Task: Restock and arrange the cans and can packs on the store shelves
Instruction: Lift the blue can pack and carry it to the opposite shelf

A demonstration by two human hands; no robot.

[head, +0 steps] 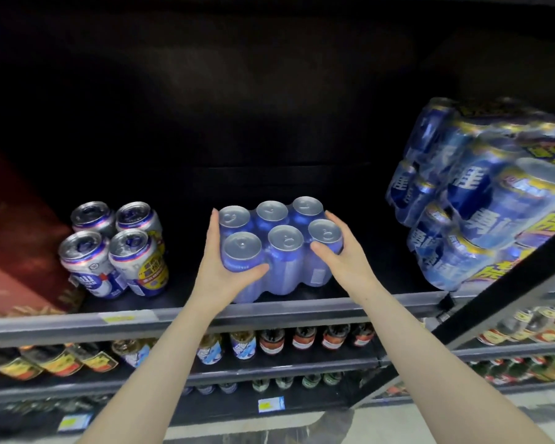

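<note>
Both hands clasp a shrink-wrapped six-pack of blue cans point(274, 248), one on each side. The left hand point(225, 267) wraps the pack's left end: its fingers reach up the far side beside the rear left can, and its thumb presses across the front of the nearest can. The right hand point(340, 254) cups the right end, its thumb lying against the front of the front right can and its fingers curled around the rear corner. Each grip is closed on the pack, not spread.

The pack stands upright on the dark shelf point(382, 298), near the front edge and roughly in the middle of the open space, its six silver lids facing up.

To its left, well apart, stands a four-pack of blue-and-silver cans point(116, 251) with a yellow sticker, and beyond it, at the left edge, a red carton point(16, 238). On the right, stacked wrapped packs of blue cans point(481, 200) tower above the held pack, tilted by the wide lens. A black upright post point(507, 274) crosses in front of them. Below the shelf edge, rows of bottles point(302, 341) fill the lower shelves, and yellow price tags point(116, 318) sit on the shelf rails.
</note>
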